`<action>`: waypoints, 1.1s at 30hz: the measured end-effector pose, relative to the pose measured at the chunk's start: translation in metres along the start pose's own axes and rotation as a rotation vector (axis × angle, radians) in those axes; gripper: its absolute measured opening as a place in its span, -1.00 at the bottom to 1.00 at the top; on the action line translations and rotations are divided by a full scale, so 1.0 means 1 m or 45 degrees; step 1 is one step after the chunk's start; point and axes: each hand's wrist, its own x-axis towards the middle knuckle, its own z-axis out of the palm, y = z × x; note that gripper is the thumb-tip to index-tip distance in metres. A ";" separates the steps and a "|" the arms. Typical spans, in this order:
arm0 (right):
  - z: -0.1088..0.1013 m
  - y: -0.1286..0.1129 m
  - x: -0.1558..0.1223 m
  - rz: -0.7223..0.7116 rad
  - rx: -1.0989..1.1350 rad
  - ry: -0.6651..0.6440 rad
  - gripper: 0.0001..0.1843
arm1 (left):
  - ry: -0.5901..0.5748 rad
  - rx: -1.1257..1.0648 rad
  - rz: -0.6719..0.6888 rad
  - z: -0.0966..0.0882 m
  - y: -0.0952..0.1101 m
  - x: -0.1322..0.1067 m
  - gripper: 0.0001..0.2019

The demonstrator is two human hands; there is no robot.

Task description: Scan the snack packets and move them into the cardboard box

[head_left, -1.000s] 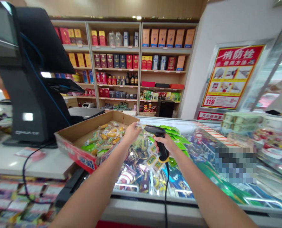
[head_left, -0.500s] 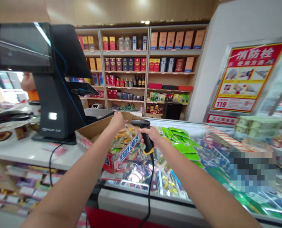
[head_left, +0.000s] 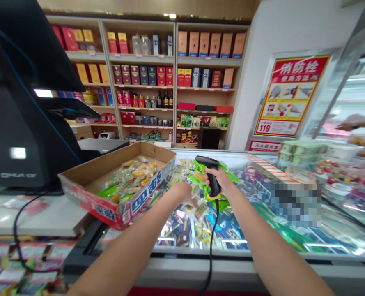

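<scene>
Over the glass-topped freezer (head_left: 262, 250), we show the right hand (head_left: 219, 179) clamped on a corded barcode scanner (head_left: 211, 176); the left hand (head_left: 182, 193), apart, sits low over loose snack packets (head_left: 197, 209), any grip unclear; more packets (head_left: 129, 179) lie in the cardboard tray (head_left: 142, 197).

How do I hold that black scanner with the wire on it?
Wrap your fingers around the black handle of the barcode scanner, coming from the side, as the right hand does. The handle is narrow and slopes down from the wider head, so it fits a fist. The cord hangs from the bottom, so keep your hand above it.
</scene>
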 end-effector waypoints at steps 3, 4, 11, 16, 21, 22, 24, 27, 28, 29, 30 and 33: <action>-0.006 0.007 0.003 -0.030 0.001 0.020 -0.85 | 0.006 -0.067 0.001 0.009 -0.003 0.011 -0.55; -0.007 0.009 0.003 -0.033 -0.008 0.020 -0.85 | 0.015 -0.108 0.013 0.010 -0.008 0.013 -0.64; -0.004 0.006 0.001 -0.025 -0.062 0.013 -0.84 | 0.043 -1.109 0.290 0.019 -0.051 0.022 -0.72; -0.003 0.005 -0.003 0.006 -0.115 -0.104 -0.77 | 0.603 -1.776 0.242 0.032 -0.056 0.042 -0.33; 0.000 0.010 -0.006 0.020 -0.206 -0.267 -0.71 | 0.727 -1.933 0.253 0.046 -0.057 0.054 -0.24; 0.000 0.011 -0.006 0.019 -0.213 -0.281 -0.70 | 0.738 -1.943 0.258 0.048 -0.058 0.054 -0.24; 0.001 0.012 -0.006 0.019 -0.224 -0.296 -0.70 | 0.765 -1.956 0.258 0.050 -0.059 0.055 -0.25; 0.001 0.013 -0.007 0.013 -0.243 -0.301 -0.70 | 0.802 -1.948 0.228 0.051 -0.062 0.058 -0.23; 0.001 0.012 -0.007 0.010 -0.254 -0.299 -0.70 | 0.811 -1.941 0.219 0.051 -0.063 0.060 -0.23; 0.002 0.012 -0.008 0.005 -0.266 -0.297 -0.70 | 0.818 -1.934 0.216 0.052 -0.064 0.061 -0.23; 0.002 0.012 -0.008 0.000 -0.280 -0.298 -0.71 | 0.821 -1.927 0.220 0.052 -0.064 0.062 -0.22; 0.004 0.011 -0.010 -0.012 -0.305 -0.317 -0.72 | 0.823 -1.918 0.247 0.052 -0.065 0.063 -0.20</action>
